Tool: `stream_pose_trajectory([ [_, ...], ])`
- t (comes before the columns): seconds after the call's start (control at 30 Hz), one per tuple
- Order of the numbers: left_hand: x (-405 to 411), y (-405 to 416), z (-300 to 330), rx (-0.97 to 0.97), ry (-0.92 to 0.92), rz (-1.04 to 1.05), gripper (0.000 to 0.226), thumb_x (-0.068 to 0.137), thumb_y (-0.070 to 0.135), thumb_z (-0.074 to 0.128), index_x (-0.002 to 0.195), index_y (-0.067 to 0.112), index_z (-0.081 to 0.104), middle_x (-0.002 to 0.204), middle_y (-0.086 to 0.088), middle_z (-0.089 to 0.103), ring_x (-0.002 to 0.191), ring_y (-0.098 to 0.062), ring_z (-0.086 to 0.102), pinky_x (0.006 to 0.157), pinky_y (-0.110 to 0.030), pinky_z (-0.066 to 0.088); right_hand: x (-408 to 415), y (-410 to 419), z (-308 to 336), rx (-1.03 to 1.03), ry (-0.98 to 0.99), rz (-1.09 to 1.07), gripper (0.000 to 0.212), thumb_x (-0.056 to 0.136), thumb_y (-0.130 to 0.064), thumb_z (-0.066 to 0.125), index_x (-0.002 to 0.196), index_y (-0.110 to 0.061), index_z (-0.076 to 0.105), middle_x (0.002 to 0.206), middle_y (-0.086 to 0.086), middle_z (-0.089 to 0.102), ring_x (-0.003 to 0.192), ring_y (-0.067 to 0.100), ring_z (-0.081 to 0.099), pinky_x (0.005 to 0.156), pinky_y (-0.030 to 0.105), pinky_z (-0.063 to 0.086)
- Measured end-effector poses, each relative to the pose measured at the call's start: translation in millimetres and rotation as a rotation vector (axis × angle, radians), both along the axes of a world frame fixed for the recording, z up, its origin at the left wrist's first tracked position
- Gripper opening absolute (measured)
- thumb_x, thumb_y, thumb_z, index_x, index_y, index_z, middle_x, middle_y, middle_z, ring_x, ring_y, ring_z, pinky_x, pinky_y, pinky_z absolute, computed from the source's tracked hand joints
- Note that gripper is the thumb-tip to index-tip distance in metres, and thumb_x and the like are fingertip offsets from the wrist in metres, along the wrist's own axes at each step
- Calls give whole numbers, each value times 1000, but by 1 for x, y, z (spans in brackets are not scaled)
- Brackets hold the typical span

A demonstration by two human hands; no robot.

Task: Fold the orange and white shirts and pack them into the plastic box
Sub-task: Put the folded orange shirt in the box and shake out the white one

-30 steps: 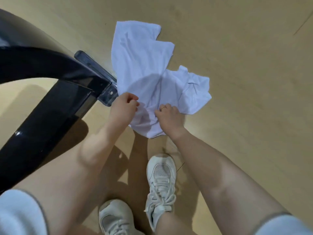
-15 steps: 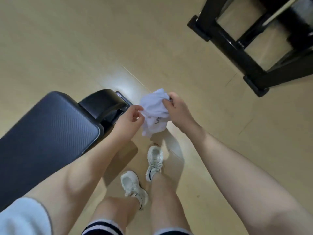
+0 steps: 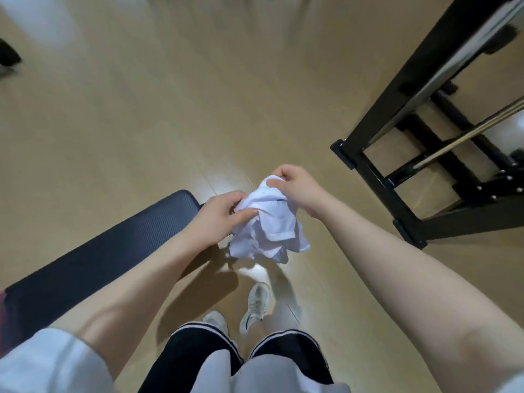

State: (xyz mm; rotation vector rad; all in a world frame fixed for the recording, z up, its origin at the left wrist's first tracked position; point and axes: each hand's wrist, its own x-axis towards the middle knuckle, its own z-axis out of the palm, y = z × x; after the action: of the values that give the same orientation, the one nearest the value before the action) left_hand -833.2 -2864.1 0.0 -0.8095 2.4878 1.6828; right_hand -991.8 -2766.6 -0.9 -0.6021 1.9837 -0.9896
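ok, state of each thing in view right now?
white shirt: bunched up, unfolded, held in the air above the floor
left hand: closed on the shirt's left side
right hand: pinching the shirt's top edge
padded bench: bare, nothing on it
black rack: standing on the floor, untouched

White shirt (image 3: pixel 268 222): crumpled in a bunch, unfolded
Position: held in the air above the floor, hem hanging loose
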Motion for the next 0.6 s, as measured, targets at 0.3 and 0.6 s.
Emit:
stream_pose_trajectory([
  [0.3,51,-13,24,256,116,557,29,86,25,61,86,-4,58,70,-8,52,61,-14,46,60,-27,36,54,-11,12,-249,73,174,26,84,-22,66,108,-20,57,103,-12,50,88,4,50,80,10,40],
  [0.6,128,-24,33,311,106,680,28,87,23,58,85,-5,58,72,-9,55,63,-13,56,65,-31,53,141,-48,6,-271,269,411,6,85,-17,63,80,-19,65,70,-18,56,65,-5,50,64,12,37],
])
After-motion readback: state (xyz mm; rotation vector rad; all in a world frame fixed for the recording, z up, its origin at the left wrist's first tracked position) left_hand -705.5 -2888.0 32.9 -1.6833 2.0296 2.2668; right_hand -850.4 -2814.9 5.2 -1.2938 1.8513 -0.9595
